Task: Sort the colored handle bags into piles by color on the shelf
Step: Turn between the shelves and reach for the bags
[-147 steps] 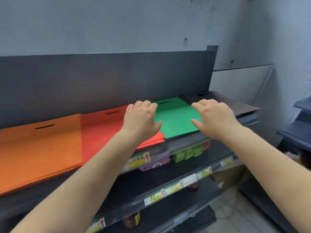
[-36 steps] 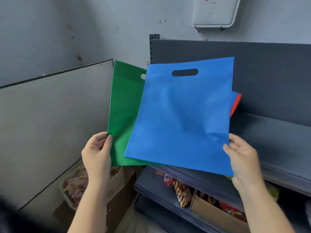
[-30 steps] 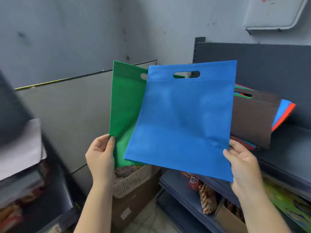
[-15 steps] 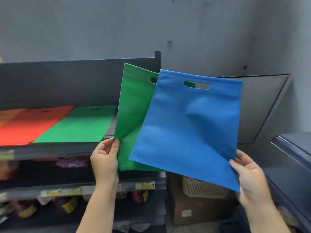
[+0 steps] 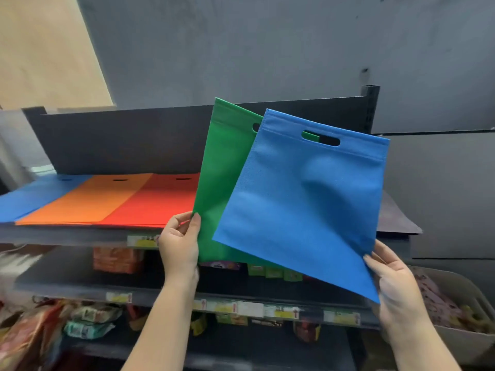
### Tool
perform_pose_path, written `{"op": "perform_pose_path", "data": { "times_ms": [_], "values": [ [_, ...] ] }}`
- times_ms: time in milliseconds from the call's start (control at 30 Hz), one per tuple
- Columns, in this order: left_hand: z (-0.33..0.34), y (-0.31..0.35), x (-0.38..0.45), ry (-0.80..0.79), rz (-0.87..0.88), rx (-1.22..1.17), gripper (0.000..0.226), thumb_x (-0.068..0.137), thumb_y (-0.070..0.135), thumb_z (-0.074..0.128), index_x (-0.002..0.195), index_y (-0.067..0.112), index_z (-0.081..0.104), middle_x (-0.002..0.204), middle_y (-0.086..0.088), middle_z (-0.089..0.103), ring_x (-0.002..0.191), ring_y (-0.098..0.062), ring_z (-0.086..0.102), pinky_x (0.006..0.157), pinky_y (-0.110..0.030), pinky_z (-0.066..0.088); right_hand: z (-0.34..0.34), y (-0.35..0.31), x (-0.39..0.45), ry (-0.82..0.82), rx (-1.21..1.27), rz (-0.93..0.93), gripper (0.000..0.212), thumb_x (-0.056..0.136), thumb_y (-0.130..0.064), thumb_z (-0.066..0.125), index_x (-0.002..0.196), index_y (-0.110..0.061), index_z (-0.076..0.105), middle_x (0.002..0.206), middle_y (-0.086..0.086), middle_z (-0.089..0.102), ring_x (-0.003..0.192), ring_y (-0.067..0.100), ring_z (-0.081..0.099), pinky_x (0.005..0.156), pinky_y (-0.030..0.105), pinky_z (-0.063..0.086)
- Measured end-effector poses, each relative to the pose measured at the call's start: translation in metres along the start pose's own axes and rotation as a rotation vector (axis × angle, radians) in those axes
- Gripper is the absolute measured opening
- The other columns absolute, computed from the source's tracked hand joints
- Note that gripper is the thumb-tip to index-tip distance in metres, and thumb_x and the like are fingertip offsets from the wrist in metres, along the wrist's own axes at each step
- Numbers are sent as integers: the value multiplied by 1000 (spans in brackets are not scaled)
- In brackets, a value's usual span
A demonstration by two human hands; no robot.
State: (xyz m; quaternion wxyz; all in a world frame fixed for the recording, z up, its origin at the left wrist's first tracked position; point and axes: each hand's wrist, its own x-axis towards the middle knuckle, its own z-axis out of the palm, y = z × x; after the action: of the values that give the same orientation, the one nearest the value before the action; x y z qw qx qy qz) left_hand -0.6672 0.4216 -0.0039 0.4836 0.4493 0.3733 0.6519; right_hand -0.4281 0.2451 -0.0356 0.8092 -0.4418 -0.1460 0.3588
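Note:
My left hand (image 5: pixel 179 243) pinches the lower left corner of a green handle bag (image 5: pixel 222 178), held upright in front of the top shelf (image 5: pixel 67 235). My right hand (image 5: pixel 393 285) grips the lower right corner of a blue handle bag (image 5: pixel 302 207), which overlaps the green one. Flat piles lie on the shelf behind: blue (image 5: pixel 34 195) at the left, then orange (image 5: pixel 93 200), then red (image 5: pixel 160 202). A brown bag (image 5: pixel 396 218) pokes out at the shelf's right end. The held bags hide the shelf between red and brown.
The shelf has a dark back panel (image 5: pixel 128 140). Lower shelves hold packaged snacks (image 5: pixel 88 321) behind price labels (image 5: pixel 276 311). A light plastic basket (image 5: pixel 455 309) of goods stands at the lower right. A grey wall (image 5: pixel 241 44) rises behind.
My view has swung further left along the shelf, bringing the blue and orange piles into sight. Both hands keep the same hold on the green and blue bags.

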Motion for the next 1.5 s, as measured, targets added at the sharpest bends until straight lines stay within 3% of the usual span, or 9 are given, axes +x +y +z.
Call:
{"op": "perform_pose_path", "data": {
  "times_ms": [233,533,867,967,1033,1100,1300,1400,1500],
  "values": [
    [-22,-5,61,-44,-10,39,13,92,8,59,83,17,60,71,7,67,60,-4,64,52,-16,49,62,36,18,-19,18,-29,35,94,9,38,100,-16,63,82,-3,75,71,13,72,57,25,58],
    [4,-34,113,-91,-43,115,16,92,4,57,81,15,57,69,0,67,55,-3,62,54,-20,51,82,21,74,-22,-20,-122,38,94,8,37,101,-17,65,89,-2,75,77,15,72,57,24,57],
    [18,-67,152,-92,-42,441,12,90,8,61,81,14,56,81,-9,64,76,-22,60,72,-34,47,112,24,130,-105,-79,-107,39,93,8,39,101,-19,66,86,-5,75,77,11,72,62,23,57],
    [10,-61,158,-106,20,582,5,90,12,62,89,10,58,88,-7,65,82,-18,60,70,-28,44,127,33,135,-155,-57,-70,39,93,8,39,101,-19,66,87,-4,75,77,12,72,59,23,57],
    [-2,-49,160,-36,123,636,12,89,16,61,78,19,55,72,9,60,67,2,54,58,-19,39,140,41,135,-198,-65,-49,39,93,7,39,101,-19,66,88,-4,75,78,13,72,60,25,57],
    [-22,-32,160,22,141,553,27,93,21,55,66,26,52,53,17,48,47,4,41,46,-14,31,157,51,133,-243,-83,-28,39,93,8,39,102,-19,66,90,-3,75,79,13,72,62,25,58],
    [-109,25,164,-64,-87,73,44,91,59,41,93,24,68,87,4,73,78,-10,68,64,-23,51,232,101,109,-399,-140,11,42,91,11,38,103,-18,66,88,-4,75,77,9,71,61,20,56],
    [-157,43,171,-5,-59,142,26,85,46,60,94,22,67,97,8,73,95,-6,66,84,-21,48,274,135,86,-451,-152,33,45,90,12,37,99,-20,67,83,-5,75,72,9,70,58,21,55],
    [-209,56,179,7,-18,212,9,91,17,57,96,15,65,86,11,74,79,-2,68,60,-13,50,315,173,61,-484,-142,75,44,92,11,37,100,-21,67,85,-4,75,73,11,71,59,23,57]
  ]
}}
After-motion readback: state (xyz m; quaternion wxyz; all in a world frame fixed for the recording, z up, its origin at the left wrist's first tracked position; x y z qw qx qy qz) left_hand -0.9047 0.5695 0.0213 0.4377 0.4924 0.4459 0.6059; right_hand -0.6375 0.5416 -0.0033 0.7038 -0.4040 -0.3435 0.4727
